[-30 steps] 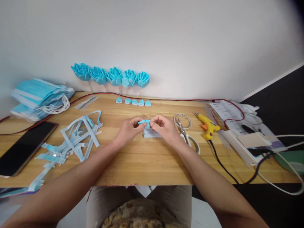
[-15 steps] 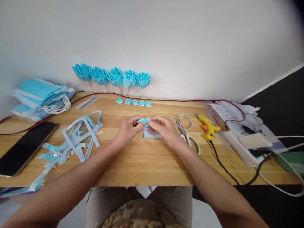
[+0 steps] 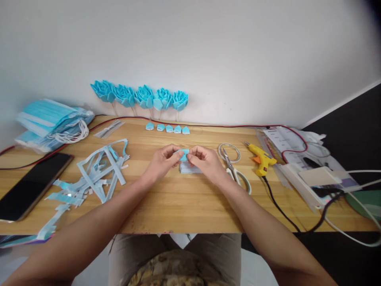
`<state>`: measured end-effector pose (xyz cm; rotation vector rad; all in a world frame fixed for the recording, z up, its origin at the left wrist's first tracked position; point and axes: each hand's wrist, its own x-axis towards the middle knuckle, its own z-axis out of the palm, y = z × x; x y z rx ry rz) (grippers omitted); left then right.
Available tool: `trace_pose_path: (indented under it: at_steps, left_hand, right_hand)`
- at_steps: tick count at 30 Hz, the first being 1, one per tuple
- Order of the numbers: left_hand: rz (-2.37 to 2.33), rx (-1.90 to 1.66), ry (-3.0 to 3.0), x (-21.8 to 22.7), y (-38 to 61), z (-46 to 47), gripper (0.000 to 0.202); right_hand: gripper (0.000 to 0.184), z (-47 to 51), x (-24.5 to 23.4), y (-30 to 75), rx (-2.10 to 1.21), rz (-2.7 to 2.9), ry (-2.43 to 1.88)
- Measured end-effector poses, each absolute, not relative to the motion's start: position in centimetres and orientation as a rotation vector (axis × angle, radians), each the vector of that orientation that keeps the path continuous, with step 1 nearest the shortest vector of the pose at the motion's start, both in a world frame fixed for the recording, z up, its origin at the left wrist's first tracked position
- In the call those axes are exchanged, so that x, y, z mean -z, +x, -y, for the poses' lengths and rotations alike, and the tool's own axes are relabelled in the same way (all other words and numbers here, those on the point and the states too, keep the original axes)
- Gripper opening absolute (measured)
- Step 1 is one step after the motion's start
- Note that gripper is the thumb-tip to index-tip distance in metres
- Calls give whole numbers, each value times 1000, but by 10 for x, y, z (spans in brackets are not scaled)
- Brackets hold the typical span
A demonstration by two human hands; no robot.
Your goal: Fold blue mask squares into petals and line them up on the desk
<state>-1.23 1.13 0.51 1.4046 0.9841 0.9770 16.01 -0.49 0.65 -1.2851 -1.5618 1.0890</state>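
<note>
Between my two hands is a small blue piece of face-mask fabric [image 3: 184, 155], pinched at its left end by my left hand [image 3: 163, 161] and at its right end by my right hand [image 3: 206, 162]. Both hands are closed, thumbs against fingertips. Just below the piece, a stack of pale fabric pieces [image 3: 190, 168] lies on the wooden table, partly covered by my right hand. Farther back sits a row of several small folded blue petals [image 3: 169, 128]. Behind them, several blue fabric flowers [image 3: 144, 96] on thin sticks lean against the wall.
To the right lie scissors [image 3: 233, 167], a tape roll [image 3: 229, 147], a yellow glue gun [image 3: 262, 158] and a white power strip [image 3: 300, 186] with cables. On the left are fabric scraps [image 3: 101, 171], a phone [image 3: 32, 184] and a pile of blue masks [image 3: 50, 119].
The blue piece was folded at an angle with a point to the left; now it shows as a flatter, level strip between my fingers. My hands have barely shifted.
</note>
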Motion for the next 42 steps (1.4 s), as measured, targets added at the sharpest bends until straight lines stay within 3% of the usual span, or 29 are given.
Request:
trace_pose_path:
  at_steps: [16, 42]
  left_hand:
    - [-945, -897, 1403, -1, -15, -14, 25]
    - [-1123, -855, 1529, -12, -13, -10, 27]
  right_hand:
    - [21, 6, -5, 159, -1267, 1490, -1143]
    - [34, -3, -7, 177, -1000, 1563, -1165]
